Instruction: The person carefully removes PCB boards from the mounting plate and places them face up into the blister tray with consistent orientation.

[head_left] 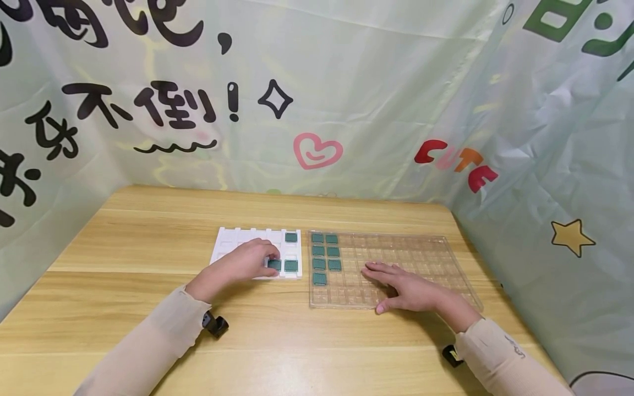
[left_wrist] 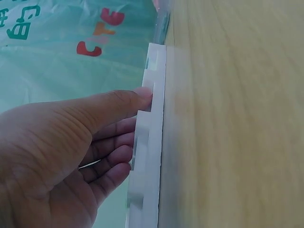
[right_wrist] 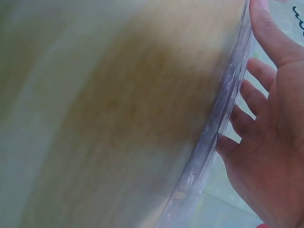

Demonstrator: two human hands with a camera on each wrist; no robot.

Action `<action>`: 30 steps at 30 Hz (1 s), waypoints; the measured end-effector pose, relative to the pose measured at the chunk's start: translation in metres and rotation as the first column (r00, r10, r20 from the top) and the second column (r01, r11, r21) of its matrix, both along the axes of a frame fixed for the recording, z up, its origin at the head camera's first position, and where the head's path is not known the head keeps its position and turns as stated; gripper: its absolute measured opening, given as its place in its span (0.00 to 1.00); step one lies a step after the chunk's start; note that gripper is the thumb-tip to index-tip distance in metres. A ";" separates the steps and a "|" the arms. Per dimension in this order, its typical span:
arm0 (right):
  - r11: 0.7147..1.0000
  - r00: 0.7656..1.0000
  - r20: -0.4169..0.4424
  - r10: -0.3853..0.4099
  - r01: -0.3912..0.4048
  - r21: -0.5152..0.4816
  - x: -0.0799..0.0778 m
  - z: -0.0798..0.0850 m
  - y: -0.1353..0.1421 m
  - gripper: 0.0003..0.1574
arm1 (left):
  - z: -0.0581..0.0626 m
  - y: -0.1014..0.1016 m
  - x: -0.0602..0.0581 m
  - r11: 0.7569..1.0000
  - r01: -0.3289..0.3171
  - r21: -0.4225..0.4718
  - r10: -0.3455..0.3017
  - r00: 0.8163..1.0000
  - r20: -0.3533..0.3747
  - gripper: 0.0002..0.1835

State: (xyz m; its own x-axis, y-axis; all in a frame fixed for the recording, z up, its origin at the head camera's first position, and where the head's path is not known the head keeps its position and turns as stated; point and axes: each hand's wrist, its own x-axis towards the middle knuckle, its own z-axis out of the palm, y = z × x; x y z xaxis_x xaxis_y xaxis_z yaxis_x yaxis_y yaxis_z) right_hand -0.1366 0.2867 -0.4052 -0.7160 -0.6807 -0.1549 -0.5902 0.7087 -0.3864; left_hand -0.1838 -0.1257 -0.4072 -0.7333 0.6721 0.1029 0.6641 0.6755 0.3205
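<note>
My left hand [head_left: 247,259] reaches over the front of a white tray [head_left: 233,235], thumb and fingers at opposite edges of a small green square chip [head_left: 274,265]. The left wrist view has the thumb [left_wrist: 135,99] dipping into a notch of the tray's side wall, with the chip hidden there. Beside the pinched chip lies another green chip [head_left: 290,266], and one more chip [head_left: 290,237] sits in the back right pocket. My right hand [head_left: 408,290] rests, fingers spread, on a clear compartment tray [head_left: 396,247] and holds nothing.
Two columns of green chips [head_left: 319,264] fill the clear tray's left side, the left column one longer. Both trays stand side by side on a wooden table [head_left: 267,352]. A printed curtain [head_left: 366,99] hangs behind the table and along its right side.
</note>
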 end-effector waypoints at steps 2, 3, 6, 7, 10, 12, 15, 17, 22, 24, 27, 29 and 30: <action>1.000 1.000 0.000 0.000 0.000 -0.001 0.000 0.000 0.000 0.56 | 0.001 0.001 0.000 1.000 -0.003 -0.004 0.003 1.000 0.007 0.17; 1.000 1.000 0.000 0.000 0.000 0.000 0.000 0.000 0.000 0.56 | 0.001 0.001 0.001 1.000 -0.006 -0.006 0.006 1.000 0.010 0.17; 1.000 1.000 0.001 0.000 0.000 0.000 0.000 0.000 0.000 0.56 | 0.001 0.002 0.003 1.000 -0.011 -0.014 0.012 1.000 0.014 0.17; 1.000 1.000 0.000 0.001 -0.001 0.000 0.000 0.000 0.000 0.56 | 0.002 0.002 0.003 1.000 -0.013 -0.015 0.013 1.000 0.015 0.17; 1.000 1.000 -0.001 0.002 -0.002 0.000 0.000 0.000 0.000 0.56 | 0.002 0.003 0.003 1.000 -0.015 -0.020 0.016 1.000 0.017 0.17; 1.000 1.000 0.000 0.002 -0.002 0.000 0.000 0.000 0.000 0.56 | 0.003 0.002 0.003 1.000 -0.015 -0.022 0.015 1.000 0.016 0.17; 1.000 1.000 0.004 -0.001 0.001 -0.002 0.000 0.000 -0.001 0.56 | 0.003 0.002 0.002 1.000 -0.015 -0.018 0.016 1.000 0.021 0.17; 1.000 1.000 0.005 -0.003 0.003 -0.003 0.000 0.000 -0.001 0.56 | 0.004 0.002 0.002 1.000 -0.015 -0.013 0.015 1.000 0.023 0.17; 1.000 1.000 0.007 -0.005 0.005 -0.007 0.000 0.001 -0.001 0.56 | 0.005 0.003 0.003 1.000 -0.007 0.000 0.007 1.000 0.015 0.16; 1.000 1.000 0.009 -0.006 0.006 -0.009 0.000 0.001 -0.001 0.56 | 0.005 0.003 0.004 1.000 -0.002 0.001 0.002 1.000 0.004 0.16; 1.000 1.000 0.010 -0.005 0.005 -0.009 0.001 0.001 -0.001 0.56 | 0.007 0.004 0.006 1.000 -0.001 0.005 0.001 1.000 -0.005 0.16; 1.000 1.000 0.008 -0.005 0.005 -0.007 0.000 0.001 -0.001 0.56 | 0.008 0.005 0.007 1.000 -0.001 0.011 0.001 1.000 -0.006 0.16; 1.000 1.000 0.007 -0.004 0.004 -0.006 0.000 0.001 -0.001 0.56 | 0.009 0.006 0.007 1.000 0.000 0.016 0.000 1.000 -0.005 0.16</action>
